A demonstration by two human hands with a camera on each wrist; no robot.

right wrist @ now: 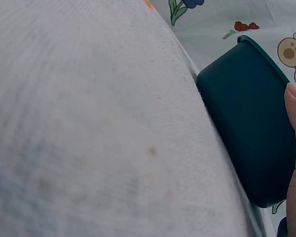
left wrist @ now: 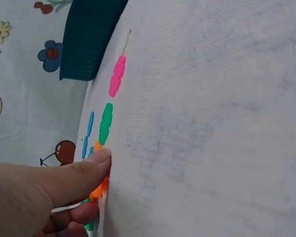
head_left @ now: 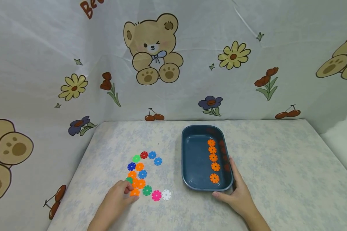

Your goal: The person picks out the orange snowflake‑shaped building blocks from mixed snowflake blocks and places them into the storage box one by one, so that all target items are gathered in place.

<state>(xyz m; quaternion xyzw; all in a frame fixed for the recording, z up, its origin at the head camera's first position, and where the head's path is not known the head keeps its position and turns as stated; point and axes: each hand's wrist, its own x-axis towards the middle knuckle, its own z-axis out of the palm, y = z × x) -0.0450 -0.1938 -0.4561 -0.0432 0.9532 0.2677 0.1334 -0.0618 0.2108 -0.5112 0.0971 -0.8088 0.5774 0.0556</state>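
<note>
My left hand point(head_left: 115, 200) is low over the left part of the table, its thumb and finger pinching an orange snowflake disc point(head_left: 135, 192) at the near end of a cluster. Around it lie several notched discs, among them a green disc point(head_left: 146, 190), a pink disc point(head_left: 156, 195) and a white disc point(head_left: 166, 194). My right hand point(head_left: 239, 195) grips the near right corner of a dark teal tray point(head_left: 188, 184), thumb at the front rim and fingers along the right wall. Inside the tray, several orange discs point(head_left: 213, 157) form a column near its right side.
More discs curve away at the far end of the cluster, including a red disc point(head_left: 144, 155) and a blue disc point(head_left: 158, 161). A pale patterned cloth point(head_left: 277, 166) covers the table. Behind it hangs a curtain point(head_left: 196, 86) printed with bears and flowers.
</note>
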